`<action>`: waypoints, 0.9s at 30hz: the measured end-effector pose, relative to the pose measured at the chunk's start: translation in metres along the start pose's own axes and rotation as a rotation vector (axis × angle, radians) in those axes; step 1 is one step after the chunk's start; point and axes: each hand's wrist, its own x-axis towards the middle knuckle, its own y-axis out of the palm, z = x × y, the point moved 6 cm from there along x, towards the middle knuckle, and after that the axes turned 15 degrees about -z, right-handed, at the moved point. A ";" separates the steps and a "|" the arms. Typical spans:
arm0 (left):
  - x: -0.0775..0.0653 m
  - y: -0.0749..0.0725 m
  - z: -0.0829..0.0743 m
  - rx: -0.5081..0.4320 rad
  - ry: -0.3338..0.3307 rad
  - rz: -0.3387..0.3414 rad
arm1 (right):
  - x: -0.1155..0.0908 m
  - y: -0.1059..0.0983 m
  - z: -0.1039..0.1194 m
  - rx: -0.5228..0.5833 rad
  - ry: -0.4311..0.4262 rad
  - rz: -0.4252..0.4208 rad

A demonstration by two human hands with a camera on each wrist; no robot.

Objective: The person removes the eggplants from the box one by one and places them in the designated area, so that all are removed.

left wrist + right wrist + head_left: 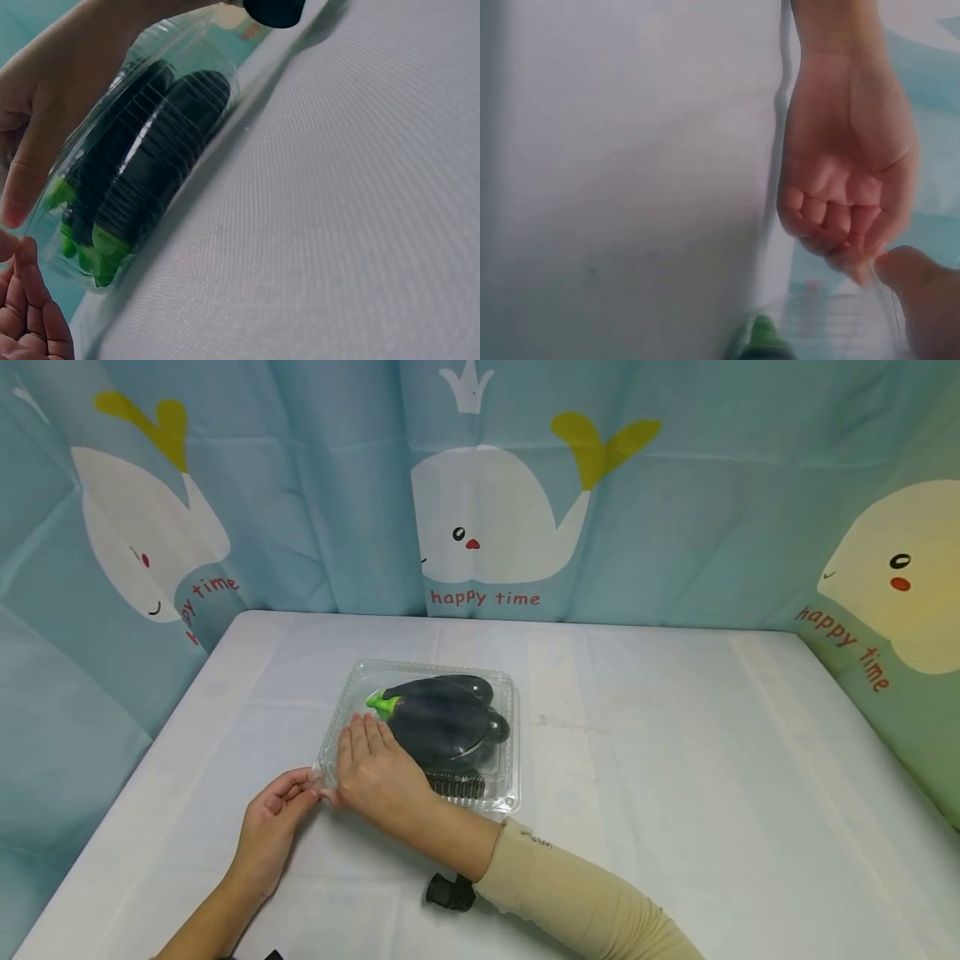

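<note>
A clear plastic clamshell container [513,777] sits on the table, its lid down over several dark purple eggplants [442,722] with green caps. At the near left corner, my left hand [273,822] pinches the container's rim between thumb and fingertips. My right hand [382,777] lies across the left part of the lid, its fingers straight and together, its thumb down by the same corner. In the left wrist view, the eggplants [161,150] show through the ribbed side wall. The right wrist view catches one green cap [762,330] below the left hand [847,172].
A white cloth covers the table [712,777]. Behind and at the sides hangs a blue curtain [322,510] printed with whales. A black device [450,892] shows beneath the right wrist, beside the beige sleeve [577,885].
</note>
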 end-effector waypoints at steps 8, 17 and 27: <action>-0.002 -0.001 0.001 -0.031 -0.087 -0.016 | -0.007 -0.005 -0.007 0.068 0.045 0.083; -0.003 -0.002 0.001 -0.070 -0.089 0.013 | -0.017 -0.016 -0.019 0.132 0.087 0.150; -0.001 0.001 0.000 -0.088 -0.072 0.022 | -0.037 -0.024 -0.042 0.165 0.215 0.275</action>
